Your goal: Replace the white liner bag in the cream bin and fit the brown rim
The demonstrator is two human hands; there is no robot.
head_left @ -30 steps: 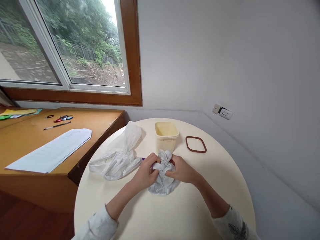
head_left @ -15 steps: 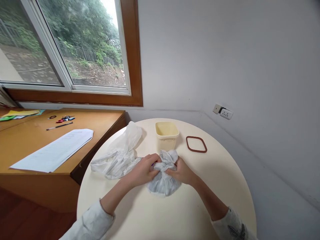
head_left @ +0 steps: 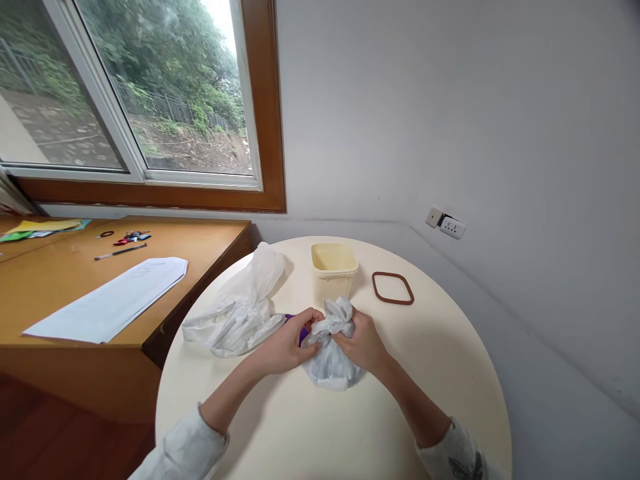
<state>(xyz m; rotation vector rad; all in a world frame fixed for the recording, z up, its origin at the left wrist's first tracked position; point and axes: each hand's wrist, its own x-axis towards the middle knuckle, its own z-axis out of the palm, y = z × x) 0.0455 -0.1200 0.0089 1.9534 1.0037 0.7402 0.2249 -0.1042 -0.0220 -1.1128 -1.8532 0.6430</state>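
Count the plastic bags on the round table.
2: a crumpled white bag lies on the left side of the round table; a bunched bag is between the left hand and right hand. The hands could hide another.

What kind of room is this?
Probably a study or a small office, though a room at home is possible. A brown wooden desk bears flat white paper sheets and a thin dark pen.
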